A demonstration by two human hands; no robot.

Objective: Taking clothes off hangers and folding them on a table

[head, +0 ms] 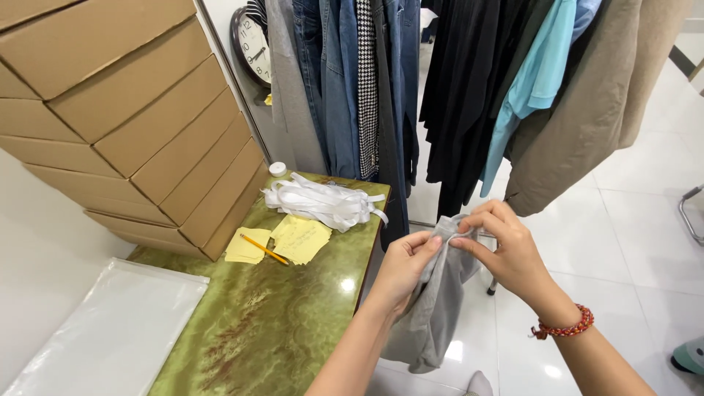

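A grey garment (433,315) hangs bunched between my two hands, just off the right edge of the green marble-patterned table (279,323). My left hand (405,265) grips its upper edge from the left. My right hand (506,246), with a red beaded bracelet at the wrist, pinches the same top edge from the right. The cloth drapes down below my left forearm toward the floor.
On the table lie a pile of white ribbons (323,202), yellow paper slips (293,238), a pencil (264,249) and a clear plastic bag (110,330). Stacked cardboard boxes (139,110) stand left. Clothes hang on a rack (455,88) behind; a wall clock (253,48) leans there.
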